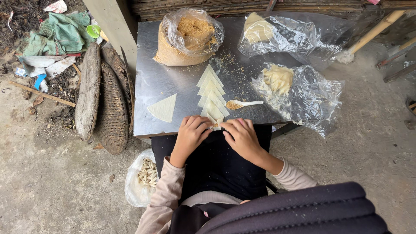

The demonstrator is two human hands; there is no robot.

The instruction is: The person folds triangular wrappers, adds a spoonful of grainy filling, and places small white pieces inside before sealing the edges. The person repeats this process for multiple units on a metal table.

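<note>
The left hand (189, 136) and the right hand (242, 138) meet at the near edge of the counter (151, 82). Both hands are bent over, and their fingertips pinch a small pale wrapper (215, 123) with brown crumbs in it. The wrapper lies on the counter right at the near edge, between the two hands.

Just behind it, a row of pale wrappers (210, 91) overlaps in a line that runs toward the far edge. One single triangle wrapper (163, 108) lies alone to the left, near the near edge. A white spoon (242, 104) with brown crumbs in its bowl lies just right of the row.

At the far edge stands an open clear bag of brown crumbs (187, 38). Some crumbs are spilled on the counter beside it. Near the right edge lies a crinkled plastic bag with pale dough (279, 79) on it. Another bag with pale dough (258, 29) sits at the far right corner.

On the floor, below the near left corner, a bag of rolled pieces (146, 174) sits.
</note>
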